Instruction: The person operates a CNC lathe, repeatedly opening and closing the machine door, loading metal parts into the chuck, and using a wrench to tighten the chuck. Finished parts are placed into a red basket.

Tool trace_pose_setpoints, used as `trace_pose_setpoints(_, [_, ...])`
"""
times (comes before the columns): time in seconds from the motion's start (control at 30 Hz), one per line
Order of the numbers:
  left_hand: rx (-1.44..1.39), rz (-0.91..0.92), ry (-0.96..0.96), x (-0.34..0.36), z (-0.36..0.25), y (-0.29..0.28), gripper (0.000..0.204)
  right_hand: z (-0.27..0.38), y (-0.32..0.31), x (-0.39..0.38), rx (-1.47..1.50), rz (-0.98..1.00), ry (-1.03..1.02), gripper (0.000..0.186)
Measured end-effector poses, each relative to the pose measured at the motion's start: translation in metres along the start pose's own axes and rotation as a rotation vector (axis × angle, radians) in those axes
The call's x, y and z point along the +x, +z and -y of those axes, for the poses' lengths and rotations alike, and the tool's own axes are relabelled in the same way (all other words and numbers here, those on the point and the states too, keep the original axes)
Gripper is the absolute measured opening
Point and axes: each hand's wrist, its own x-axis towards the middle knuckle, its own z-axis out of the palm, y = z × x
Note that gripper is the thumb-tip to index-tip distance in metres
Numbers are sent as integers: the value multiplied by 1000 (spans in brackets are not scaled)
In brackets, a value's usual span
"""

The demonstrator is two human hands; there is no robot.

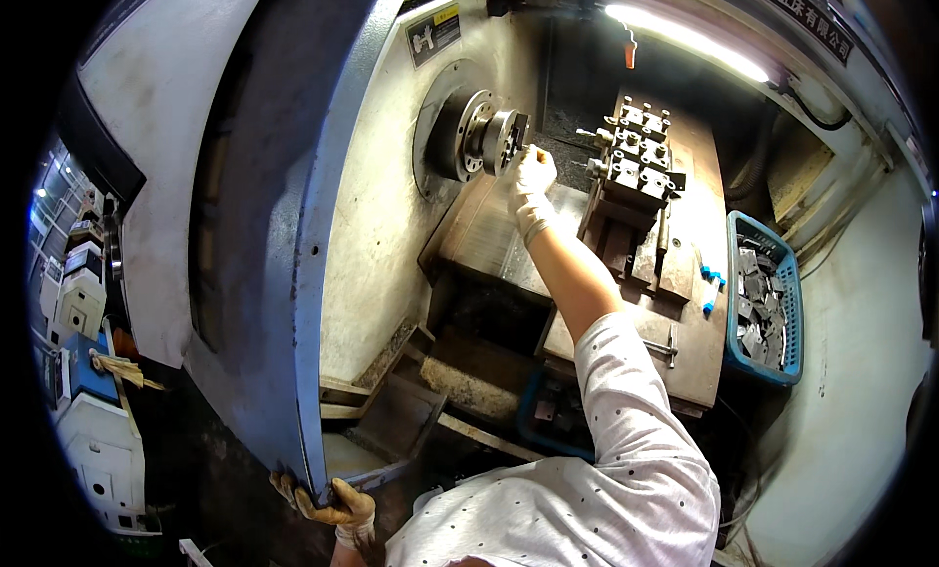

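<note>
My right hand (pixel 533 181), in a pale glove, reaches into a lathe with its fingers closed right beside the front of the chuck (pixel 501 141). Whatever may be between those fingers is too small or hidden to make out. The chuck sticks out from a round metal flange (pixel 442 127) on the pale inner wall. Low on the left, my left hand (pixel 342 508), in a stained glove, is wrapped round the lower corner of the blue machine door (pixel 311 391). To the right of my right hand stands a block of tool holders (pixel 641 156) bristling with bolts.
A blue plastic basket (pixel 734 303) of flat metal pieces stands right of the slide. On the slide lie a T-handle wrench (pixel 671 347) and small blue fittings (pixel 711 298). Another dark basket (pixel 528 410) sits below. A bright lamp tube (pixel 685 43) crosses the top.
</note>
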Motion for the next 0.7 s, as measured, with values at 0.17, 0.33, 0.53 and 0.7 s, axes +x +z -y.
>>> trace_pose_setpoints(0.17, [43,-31,33,-1,2,1,41,-2,4,2,16,33,82,13])
trace_pose_setpoints(0.33, [-4,-39,-4,-8,2,1,42,4,0,-7,-34,50,-57,7])
trace_pose_setpoints(0.53, [6,-31,57,-7,4,1,42,9,-14,-4,-63,193,-116,17])
trace_pose_setpoints(0.7, [-28,-94,-39,-18,12,3,42,1,-18,5,-279,196,-412,17])
